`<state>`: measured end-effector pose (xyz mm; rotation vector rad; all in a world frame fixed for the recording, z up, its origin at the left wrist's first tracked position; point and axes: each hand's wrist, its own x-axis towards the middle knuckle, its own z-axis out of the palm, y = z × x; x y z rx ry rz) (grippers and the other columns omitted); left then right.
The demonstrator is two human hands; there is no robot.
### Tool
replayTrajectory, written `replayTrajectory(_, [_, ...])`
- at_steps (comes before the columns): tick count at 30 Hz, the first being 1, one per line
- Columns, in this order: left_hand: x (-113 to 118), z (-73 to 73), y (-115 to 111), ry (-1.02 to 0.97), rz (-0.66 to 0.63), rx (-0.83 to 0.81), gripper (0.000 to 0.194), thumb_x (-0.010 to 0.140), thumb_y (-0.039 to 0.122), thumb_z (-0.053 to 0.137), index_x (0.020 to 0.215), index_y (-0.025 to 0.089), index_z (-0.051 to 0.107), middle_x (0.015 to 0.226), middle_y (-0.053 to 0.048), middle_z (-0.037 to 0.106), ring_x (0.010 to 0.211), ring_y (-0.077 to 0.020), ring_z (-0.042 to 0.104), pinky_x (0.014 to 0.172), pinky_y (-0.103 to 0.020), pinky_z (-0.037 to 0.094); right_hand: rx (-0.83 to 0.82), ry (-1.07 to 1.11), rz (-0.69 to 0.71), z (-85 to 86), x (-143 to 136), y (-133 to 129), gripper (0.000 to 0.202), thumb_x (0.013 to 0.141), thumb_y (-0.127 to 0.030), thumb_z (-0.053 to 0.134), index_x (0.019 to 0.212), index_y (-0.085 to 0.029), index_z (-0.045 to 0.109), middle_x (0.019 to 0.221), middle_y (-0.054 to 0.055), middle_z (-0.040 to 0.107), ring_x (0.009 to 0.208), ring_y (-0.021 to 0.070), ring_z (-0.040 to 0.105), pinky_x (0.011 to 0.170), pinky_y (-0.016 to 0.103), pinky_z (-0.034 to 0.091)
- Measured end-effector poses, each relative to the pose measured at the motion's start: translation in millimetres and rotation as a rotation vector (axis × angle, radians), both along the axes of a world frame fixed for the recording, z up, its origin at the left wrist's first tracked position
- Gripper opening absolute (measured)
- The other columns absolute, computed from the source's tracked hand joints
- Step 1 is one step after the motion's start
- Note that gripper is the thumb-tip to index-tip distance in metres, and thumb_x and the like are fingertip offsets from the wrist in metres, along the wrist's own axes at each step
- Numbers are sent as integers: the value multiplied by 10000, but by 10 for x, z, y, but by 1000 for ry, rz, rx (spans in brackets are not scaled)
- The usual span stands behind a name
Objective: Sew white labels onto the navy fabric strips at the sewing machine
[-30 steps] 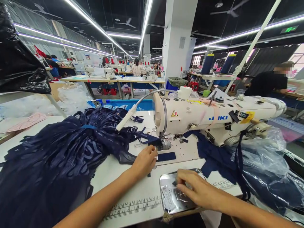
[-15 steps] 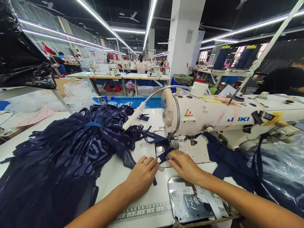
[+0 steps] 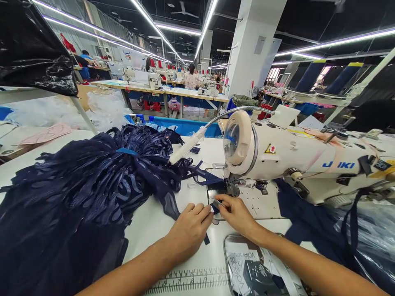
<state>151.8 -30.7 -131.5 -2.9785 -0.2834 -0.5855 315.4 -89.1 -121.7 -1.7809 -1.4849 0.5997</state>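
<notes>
At the front of the sewing machine, my two hands are close together over a navy fabric strip. My left hand presses its closed fingertips on the strip's near side, by a small white label. A narrow navy end sticks out below that hand. My right hand pinches the strip between thumb and forefinger, just short of the presser foot. Part of the strip is folded over there, and the fingers hide much of it.
A large bundle of navy pieces tied with a blue band lies on the left. A metal tray with labels sits at the front, beside a printed ruler scale. More navy fabric and clear plastic lie right. A flexible lamp hangs overhead.
The strip, which lay flatter and longer between my hands, is now partly folded over and shows less length. My right hand has drawn nearer my left. The view has shifted a little.
</notes>
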Motion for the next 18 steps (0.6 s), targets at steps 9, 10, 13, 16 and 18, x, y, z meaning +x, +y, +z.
replayTrajectory(9, [13,5,12,26,-2,-7,319,730,7,441,1021,95,538,1042,-124,580,847,-218,501,664,-339,368,-12,-75,6,-5,-6,7,350,740,-154,424,1020,-79,620,476,-37,474,445,100,393,503,240,375])
replayTrajectory(10, [12,-2,12,22,-1,-8,324,729,6,442,1026,98,535,1043,-125,578,853,-218,502,667,-339,368,-10,-81,8,-4,-5,7,351,744,-156,422,1025,-84,619,480,-35,484,444,102,403,503,239,378])
replayTrajectory(13, [8,-21,11,11,-2,-9,324,730,8,448,1029,99,531,1045,-125,575,853,-218,501,671,-340,367,-6,-116,13,1,-6,9,341,750,-160,421,1017,-95,624,498,-20,518,459,112,439,489,234,379])
replayTrajectory(16, [7,-30,10,7,-4,8,325,730,11,447,1032,96,530,1055,-126,572,856,-220,494,678,-345,367,-12,-177,11,24,-23,9,327,751,-149,420,1000,-115,631,515,-8,547,473,122,465,464,228,378])
replayTrajectory(18, [7,-28,8,18,1,18,332,732,8,431,1037,91,533,1061,-122,572,851,-217,489,683,-346,368,-11,-232,16,46,-41,2,329,754,-139,417,1006,-123,628,517,-5,559,471,127,478,471,234,392])
